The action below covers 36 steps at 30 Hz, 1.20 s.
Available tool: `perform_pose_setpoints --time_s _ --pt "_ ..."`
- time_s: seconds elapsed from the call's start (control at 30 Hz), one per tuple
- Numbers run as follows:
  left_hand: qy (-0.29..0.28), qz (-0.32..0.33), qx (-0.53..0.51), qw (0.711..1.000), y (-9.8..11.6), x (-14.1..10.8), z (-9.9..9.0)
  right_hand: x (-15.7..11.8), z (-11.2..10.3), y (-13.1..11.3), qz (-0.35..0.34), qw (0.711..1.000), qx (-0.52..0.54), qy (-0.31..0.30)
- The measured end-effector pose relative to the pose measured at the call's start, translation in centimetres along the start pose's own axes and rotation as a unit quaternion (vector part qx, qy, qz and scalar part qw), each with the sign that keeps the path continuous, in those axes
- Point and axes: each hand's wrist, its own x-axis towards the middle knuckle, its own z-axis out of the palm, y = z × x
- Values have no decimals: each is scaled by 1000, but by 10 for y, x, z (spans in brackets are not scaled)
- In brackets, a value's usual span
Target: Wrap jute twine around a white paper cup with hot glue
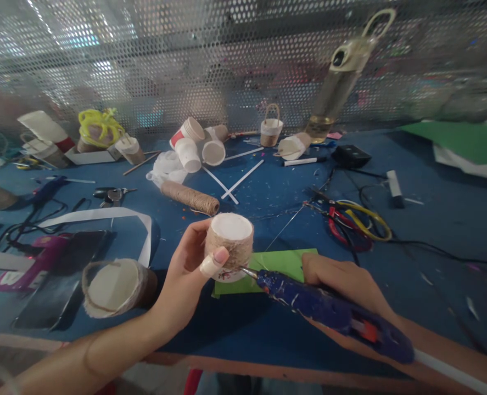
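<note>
My left hand [194, 263] is closed round a small paper cup [230, 241] held bottom up, its side partly wrapped in brown twine. A printed strip of the cup still shows below the twine. In my right hand [346, 285] is a blue hot glue gun [321, 304], with a white glue stick [453, 373] coming out of its back. The metal nozzle touches or nearly touches the cup's side at the lower edge of the twine. Under the cup lies a green paper sheet [284, 260]. A spool of brown twine [189, 197] rests just behind my left hand.
A twine-trimmed cup [115, 285] stands at left near a dark phone [66, 280]. Scissors [362, 219] and black cables lie at right. Paper cups [188, 137], a marker [303, 161] and a tall bottle [337, 88] are along the perforated metal screen [243, 66].
</note>
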Motion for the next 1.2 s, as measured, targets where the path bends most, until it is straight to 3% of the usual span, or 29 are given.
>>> perform_pose_setpoints --time_s 0.67,0.9,1.2 --pt "34 14 18 999 0 1 -1 1 -2 -1 -11 999 -42 15" --pt "-1 63 31 998 -5 3 -1 -1 5 -1 -24 996 -74 35" --pt "-5 57 28 998 -5 3 -4 -2 5 -1 -21 994 -97 54"
